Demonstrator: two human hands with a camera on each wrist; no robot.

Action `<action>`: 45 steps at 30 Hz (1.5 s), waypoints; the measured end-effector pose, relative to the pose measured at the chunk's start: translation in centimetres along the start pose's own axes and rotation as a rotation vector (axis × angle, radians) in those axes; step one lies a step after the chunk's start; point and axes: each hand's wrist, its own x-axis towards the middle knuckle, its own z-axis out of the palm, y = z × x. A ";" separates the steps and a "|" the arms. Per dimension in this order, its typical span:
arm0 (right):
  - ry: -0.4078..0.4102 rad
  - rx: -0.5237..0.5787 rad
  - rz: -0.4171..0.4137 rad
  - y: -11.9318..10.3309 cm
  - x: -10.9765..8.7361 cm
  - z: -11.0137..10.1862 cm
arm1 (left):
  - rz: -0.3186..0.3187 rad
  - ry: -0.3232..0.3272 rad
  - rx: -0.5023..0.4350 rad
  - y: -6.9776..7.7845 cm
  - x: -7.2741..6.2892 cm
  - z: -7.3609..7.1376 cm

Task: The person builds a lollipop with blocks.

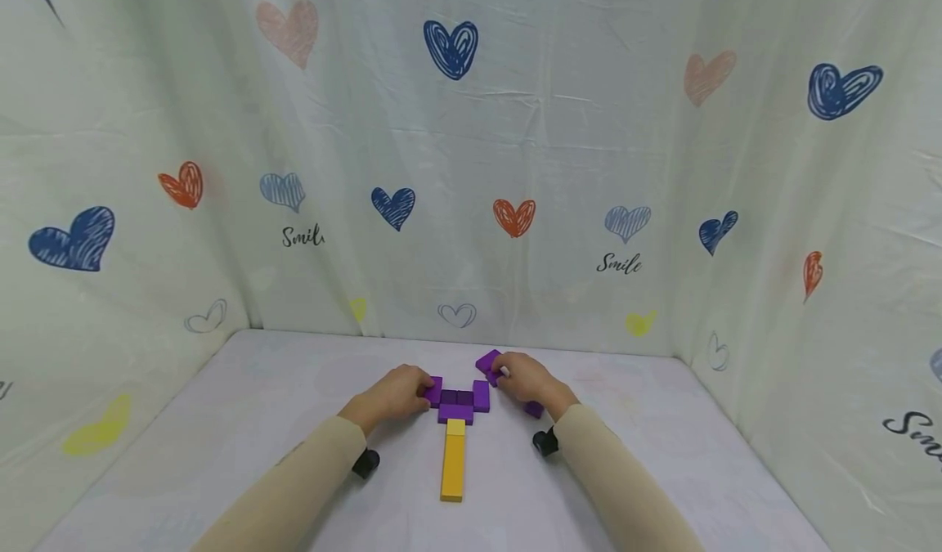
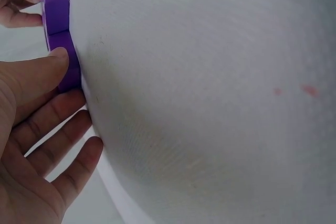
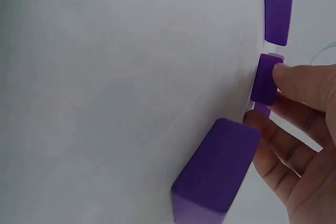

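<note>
My left hand (image 1: 393,395) holds the left upright purple block (image 1: 435,392) of a flat arrangement between thumb and index finger. In the left wrist view the thumb lies on that purple block (image 2: 72,66) and the other fingers spread beside it. Two dark purple blocks (image 1: 457,398), a right upright purple block (image 1: 482,397) and a lower purple block (image 1: 455,414) adjoin it. My right hand (image 1: 531,380) pinches a small purple block (image 3: 266,80), beyond the arrangement's right side. Another purple piece (image 3: 261,109) shows partly behind it.
A small yellow block (image 1: 456,428) and a long yellow block (image 1: 453,472) run toward me below the purple ones. A loose purple block (image 1: 533,410) lies by the right wrist, another purple block (image 1: 487,361) beyond the right hand. Curtains (image 1: 471,143) with printed hearts enclose the white table (image 1: 294,372).
</note>
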 end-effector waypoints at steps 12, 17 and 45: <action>-0.028 0.062 0.023 -0.9 2.2 0.2 | -0.012 -0.011 0.006 0.1 0.1 -0.1; -0.038 0.097 0.032 -1.8 3.1 0.3 | 0.002 -0.014 -0.003 0.3 0.0 -0.3; -0.103 0.148 -0.037 -5.7 3.4 2.0 | 0.018 -0.009 0.004 -0.2 0.3 -0.1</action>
